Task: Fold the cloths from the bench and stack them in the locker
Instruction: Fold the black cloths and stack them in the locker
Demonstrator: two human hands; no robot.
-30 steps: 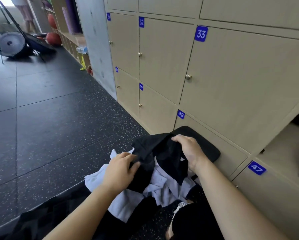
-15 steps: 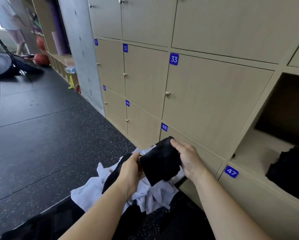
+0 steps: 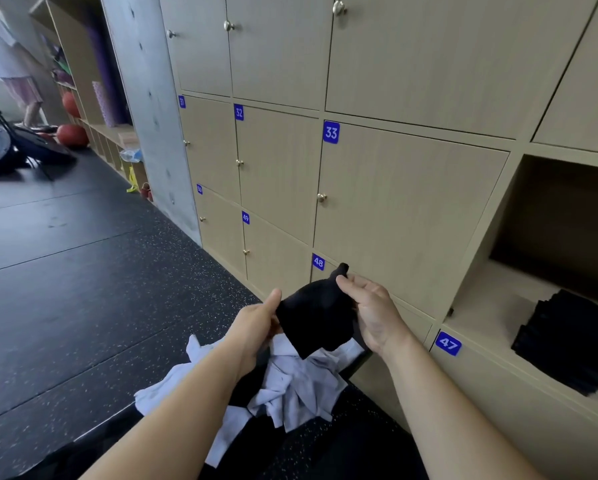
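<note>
Fingers (image 3: pixel 347 284) of the right hand (image 3: pixel 373 313) are curled over the top corner of a black cloth (image 3: pixel 314 323), pinching it so that a small tip of fabric pokes up above them. The left hand (image 3: pixel 256 327) grips the opposite edge with its thumb raised and its other fingers hidden behind the fabric. Held by two points like this, the cloth hangs in the air between the hands, lifted clear of the heap, so its lower part can drop and its edges can be found; it looks bunched and not yet squared, so I judge the fold to be only beginning. Directly beneath it a tangle of pale cloths (image 3: pixel 290 386) lies on the dark speckled table (image 3: pixel 325 455), unfolded and overlapping, with some dark fabric mixed in among them. To the right, the open locker (image 3: pixel 481 327) above the blue 47 label (image 3: pixel 448 343) already holds a neat stack of folded black cloths (image 3: pixel 567 341) on its floor, set towards the right side with bare shelf left beside it. That nearness probably explains working here: a finished cloth needs only a short reach across to the stack.
</note>
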